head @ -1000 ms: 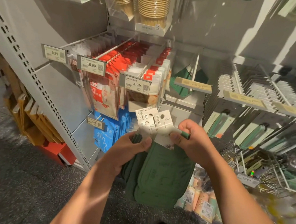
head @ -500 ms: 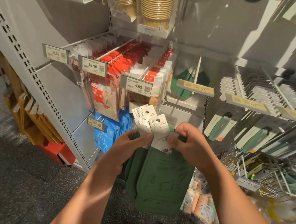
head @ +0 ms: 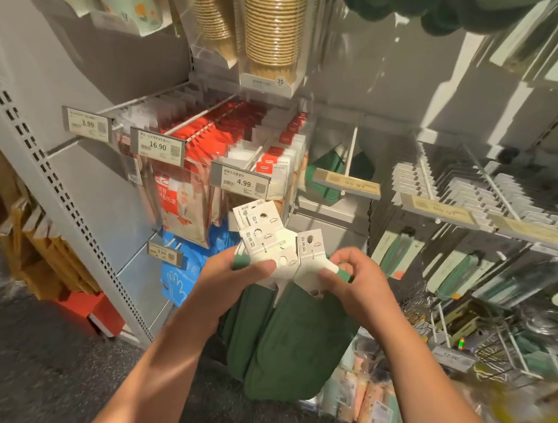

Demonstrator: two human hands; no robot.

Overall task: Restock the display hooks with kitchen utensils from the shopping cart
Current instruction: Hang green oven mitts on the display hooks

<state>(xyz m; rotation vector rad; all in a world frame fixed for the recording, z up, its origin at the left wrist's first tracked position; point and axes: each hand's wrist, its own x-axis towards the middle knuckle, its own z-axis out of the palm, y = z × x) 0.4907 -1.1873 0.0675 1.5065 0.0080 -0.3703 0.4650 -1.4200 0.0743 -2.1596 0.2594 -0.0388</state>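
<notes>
Your left hand [head: 229, 275]: the grip is pressed together on the near bundle, thumb on the white hang cards [head: 267, 241], fingers curled behind them.
Your right hand [head: 353, 281]: the grip pinches one card at the right of the fan, thumb and forefinger closed on its lower edge, where a strip of green shows.
Green oven mitts [head: 291, 343]: they hang straight down from the cards between your two hands, several layered together, well above the dark speckled floor [head: 31, 357].
Cards: fanned out and tilted, each with a punched hole near the top; the holes are on no hook.
Empty hook [head: 349, 156]: a white rod just beyond and above your hands, with a tan price strip [head: 346, 183] at its tip and one green item [head: 326, 171] hanging far back on it.
Left of that hook: red and white packets [head: 237, 138] fill neighbouring rods behind tags reading 16.90 [head: 157, 146] and 4.99 [head: 241, 182]; blue glove packs [head: 182, 270] hang below.
Right of that hook: rods crowded with pale carded utensils [head: 462, 192], green-handled pieces lower down; the far right edge is blurred.
Furthest up: stacked tan paper cups [head: 274, 18] in clear sleeves on the top row.
Shopping cart: it does not show here.
</notes>
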